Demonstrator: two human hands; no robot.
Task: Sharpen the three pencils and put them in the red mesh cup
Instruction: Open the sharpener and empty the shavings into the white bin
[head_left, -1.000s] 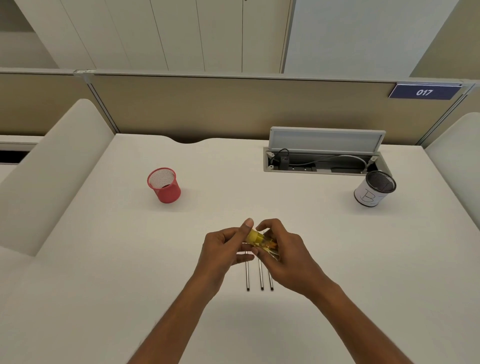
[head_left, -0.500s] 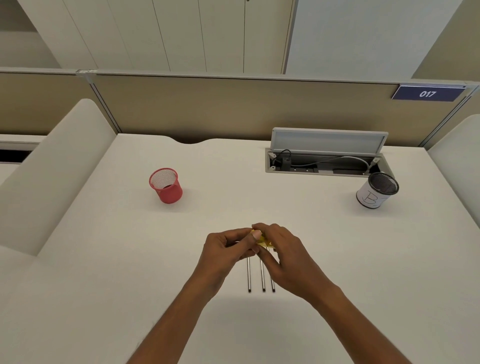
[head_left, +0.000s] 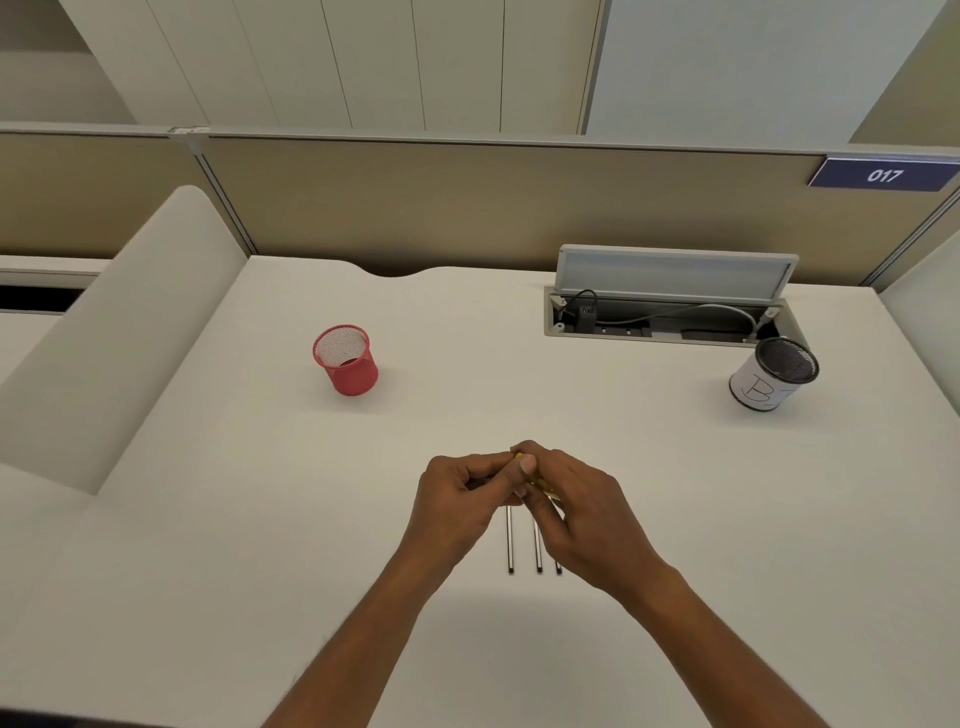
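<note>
Three dark pencils (head_left: 537, 545) lie side by side on the white desk, their far ends hidden under my hands. Just above them, my left hand (head_left: 460, 501) and my right hand (head_left: 576, 512) meet, and both grip a small yellow sharpener (head_left: 535, 482). Only slivers of yellow show between the curled fingers. The red mesh cup (head_left: 347, 359) stands upright and empty to the far left of my hands.
A black mesh cup with a white label (head_left: 774, 373) stands at the far right. Behind it is an open cable tray (head_left: 660, 312) with a raised lid. Padded dividers flank the desk (head_left: 208, 519) on both sides.
My hands have closed tighter round the yellow sharpener, which was clearly visible a second ago and is now mostly covered. The pencils and the cups have not moved.
</note>
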